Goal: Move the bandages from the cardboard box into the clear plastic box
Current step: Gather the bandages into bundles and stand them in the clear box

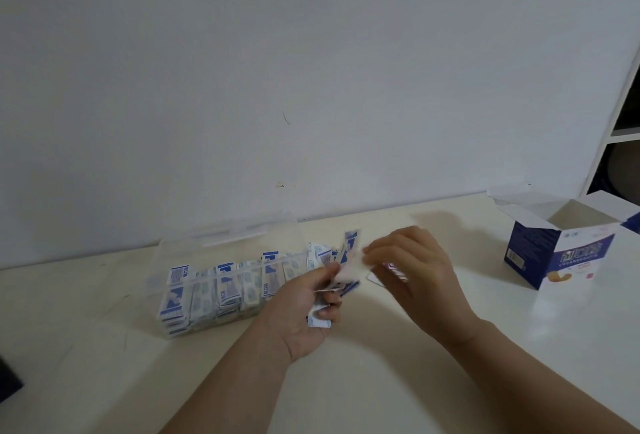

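Note:
The clear plastic box lies on the table left of centre, lid open towards the wall, packed with upright blue-and-white wrapped bandages. My left hand is at the box's right end, closed around a bunch of bandages. My right hand is just to the right, fingers pinching a pale bandage from that bunch. The blue-and-white cardboard box stands open at the far right, apart from both hands. Its inside is hidden.
A white wall rises directly behind the table. A white shelf unit stands at the far right behind the cardboard box. A dark object sits at the left table edge. A small white card lies under my right hand.

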The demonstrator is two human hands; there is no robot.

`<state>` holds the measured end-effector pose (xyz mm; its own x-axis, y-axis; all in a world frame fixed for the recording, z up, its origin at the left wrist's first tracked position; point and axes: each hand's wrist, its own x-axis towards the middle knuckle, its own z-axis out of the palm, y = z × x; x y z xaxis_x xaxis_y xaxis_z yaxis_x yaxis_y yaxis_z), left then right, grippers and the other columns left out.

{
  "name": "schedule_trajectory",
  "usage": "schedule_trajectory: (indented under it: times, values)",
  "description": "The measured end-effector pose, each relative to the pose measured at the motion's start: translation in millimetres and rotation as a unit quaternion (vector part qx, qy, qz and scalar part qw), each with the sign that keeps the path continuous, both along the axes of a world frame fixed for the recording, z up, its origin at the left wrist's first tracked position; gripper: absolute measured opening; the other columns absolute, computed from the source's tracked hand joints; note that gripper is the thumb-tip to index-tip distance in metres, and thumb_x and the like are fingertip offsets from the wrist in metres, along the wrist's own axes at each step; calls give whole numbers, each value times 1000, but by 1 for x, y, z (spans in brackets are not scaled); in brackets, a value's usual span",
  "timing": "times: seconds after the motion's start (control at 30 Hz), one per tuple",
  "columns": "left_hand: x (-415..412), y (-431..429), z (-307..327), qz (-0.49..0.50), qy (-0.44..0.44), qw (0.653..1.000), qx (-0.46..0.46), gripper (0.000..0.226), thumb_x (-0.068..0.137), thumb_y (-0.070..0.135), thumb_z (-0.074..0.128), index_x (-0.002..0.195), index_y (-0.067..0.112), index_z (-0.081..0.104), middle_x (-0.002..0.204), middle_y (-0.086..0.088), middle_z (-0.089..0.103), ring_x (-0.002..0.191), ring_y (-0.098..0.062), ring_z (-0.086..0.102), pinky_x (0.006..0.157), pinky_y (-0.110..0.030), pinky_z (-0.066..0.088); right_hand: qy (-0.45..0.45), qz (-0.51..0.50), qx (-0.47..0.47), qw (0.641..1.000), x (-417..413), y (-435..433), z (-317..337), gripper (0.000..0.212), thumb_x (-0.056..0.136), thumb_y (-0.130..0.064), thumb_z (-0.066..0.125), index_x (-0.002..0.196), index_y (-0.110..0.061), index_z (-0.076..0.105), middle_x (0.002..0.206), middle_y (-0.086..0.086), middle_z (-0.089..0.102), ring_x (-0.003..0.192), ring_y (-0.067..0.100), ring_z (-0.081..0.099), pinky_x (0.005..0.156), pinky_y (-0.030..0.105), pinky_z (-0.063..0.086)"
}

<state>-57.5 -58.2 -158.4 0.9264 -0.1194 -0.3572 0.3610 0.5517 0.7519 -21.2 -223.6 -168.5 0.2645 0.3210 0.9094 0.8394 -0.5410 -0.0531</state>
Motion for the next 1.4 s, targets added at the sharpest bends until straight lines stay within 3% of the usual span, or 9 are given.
schedule_trajectory:
  times: [0.07, 0.17, 0.33, 0.47, 0.8, 0.93, 1.07, 1.23, 1.4]
  values:
    - [0, -4, 0, 33, -25, 998, 54, 16, 93, 11, 53, 80, 4, 61, 51, 1, 52, 36, -4, 35, 34, -14, 19, 136, -27, 167, 976, -6, 1, 9, 10, 86, -19, 63, 77, -22, 65, 78, -21, 60, 73, 2, 52, 69, 16, 42]
    - [-2, -12, -8, 89, -78, 961, 250, 20, 93, 24, 55, 79, 13, 62, 51, 6, 57, 38, -4, 42, 38, -16, 27, 390, 85, 386, 832, -10, 8, 20, 8, 88, -12, 62, 82, -17, 65, 59, -7, 60, 46, 3, 45, 45, 15, 37]
    - [-4, -25, -17, 173, -199, 870, 417, 24, 94, 38, 50, 80, 26, 66, 59, 12, 67, 53, 3, 60, 51, -14, 41, 529, 139, 366, 752, -18, 36, 2, 15, 95, -14, 52, 105, -15, 64, 71, -2, 71, 48, 8, 55, 38, 16, 37]
    - [-5, -29, -18, 173, -242, 859, 417, 20, 95, 33, 49, 81, 36, 64, 73, 12, 70, 67, 7, 63, 55, -6, 42, 523, 103, 307, 788, -17, 42, -13, 18, 96, -22, 49, 105, -23, 65, 88, -3, 74, 82, 16, 70, 75, 39, 58]
    - [-6, -10, -8, 151, -345, 793, 479, 20, 94, 27, 51, 75, 30, 59, 61, 16, 62, 60, 2, 55, 55, -10, 38, 492, 121, 223, 833, -6, 18, -3, 10, 91, -27, 59, 85, -24, 66, 81, 25, 66, 76, 44, 61, 68, 47, 58]
    - [-3, -8, -24, 133, -342, 754, 546, 24, 94, 27, 52, 72, 35, 50, 69, 8, 54, 63, 1, 51, 57, -9, 35, 468, 48, 113, 875, -3, 15, -10, 20, 91, -25, 58, 80, -10, 53, 51, -6, 52, 45, 6, 41, 48, 20, 36]
    - [-4, -10, -28, 122, -344, 735, 572, 26, 95, 25, 52, 76, 40, 44, 75, 7, 51, 67, 2, 50, 61, -8, 36, 463, -1, 46, 885, -4, 19, -13, 24, 91, -24, 58, 79, -7, 45, 56, 2, 50, 46, 6, 36, 46, 16, 31]
    - [-3, -13, -31, 151, -346, 774, 509, 16, 90, 27, 60, 102, 38, 56, 92, 11, 63, 84, 6, 59, 69, -6, 41, 433, 38, 73, 897, -11, 16, -7, 27, 90, -19, 58, 72, -28, 41, 47, -22, 48, 43, 4, 36, 46, 15, 29]
    - [0, -13, -34, 118, -322, 820, 460, 24, 87, 33, 62, 111, 34, 60, 98, 11, 69, 93, 1, 65, 83, -19, 49, 475, 88, 97, 870, -15, 18, -6, 27, 84, -17, 61, 107, -30, 53, 75, -17, 68, 57, -5, 59, 58, 10, 43]
